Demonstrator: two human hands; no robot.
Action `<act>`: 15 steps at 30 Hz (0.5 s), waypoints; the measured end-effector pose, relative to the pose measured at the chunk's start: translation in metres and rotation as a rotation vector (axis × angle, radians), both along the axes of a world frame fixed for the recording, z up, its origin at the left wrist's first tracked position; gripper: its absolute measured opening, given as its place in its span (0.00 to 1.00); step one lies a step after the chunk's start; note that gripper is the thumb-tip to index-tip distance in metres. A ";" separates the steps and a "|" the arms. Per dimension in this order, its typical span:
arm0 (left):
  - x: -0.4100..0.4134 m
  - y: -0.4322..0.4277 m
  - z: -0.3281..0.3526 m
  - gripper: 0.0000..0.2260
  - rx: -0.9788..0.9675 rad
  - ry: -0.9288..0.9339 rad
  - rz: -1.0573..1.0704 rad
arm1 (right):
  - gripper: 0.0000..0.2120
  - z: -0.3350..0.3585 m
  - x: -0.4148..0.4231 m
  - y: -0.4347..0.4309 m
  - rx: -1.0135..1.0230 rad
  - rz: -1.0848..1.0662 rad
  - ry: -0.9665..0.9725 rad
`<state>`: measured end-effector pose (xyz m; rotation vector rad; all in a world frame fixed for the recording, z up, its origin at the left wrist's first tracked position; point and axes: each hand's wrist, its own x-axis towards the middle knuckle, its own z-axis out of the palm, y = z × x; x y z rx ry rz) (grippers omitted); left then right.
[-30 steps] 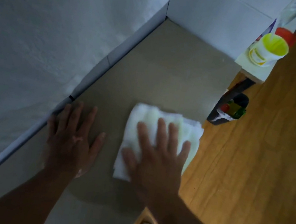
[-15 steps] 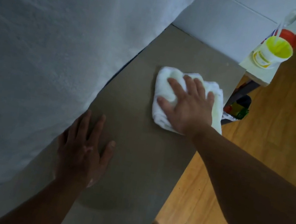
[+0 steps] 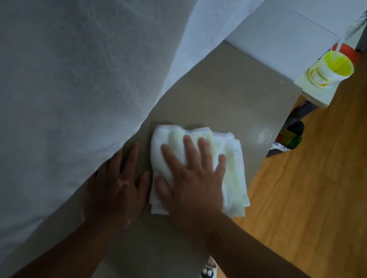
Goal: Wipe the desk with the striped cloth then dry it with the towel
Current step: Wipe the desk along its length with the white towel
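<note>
Your right hand (image 3: 191,183) is flat on the cloth (image 3: 230,168), fingers straight and spread toward twelve o'clock, palm pressing down, nothing pinched. The cloth is folded into a thick pad, white with pale green stripes. It sits on the grey desk (image 3: 228,93) close to the three o'clock edge, and its five o'clock corner pokes just past that edge. Your left hand (image 3: 116,190) is at nine o'clock from the right one, just beside the cloth, palm down on bare desk with the fingers straight. Its outer fingers sit against a white sheet (image 3: 64,96) that fills the whole nine o'clock side. At two o'clock from the cloth there's a shiny patch (image 3: 262,134) on the desk. Further out at one o'clock, a yellow cup (image 3: 330,68) stands on a pale ledge. The wood floor (image 3: 311,207) runs along three o'clock, and a slipper (image 3: 207,275) shows at six.
</note>
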<state>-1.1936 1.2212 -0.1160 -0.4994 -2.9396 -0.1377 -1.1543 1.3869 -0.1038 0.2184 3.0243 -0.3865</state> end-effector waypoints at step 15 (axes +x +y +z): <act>-0.004 0.002 -0.011 0.28 -0.023 -0.034 0.010 | 0.28 -0.003 -0.143 0.052 -0.045 0.067 0.069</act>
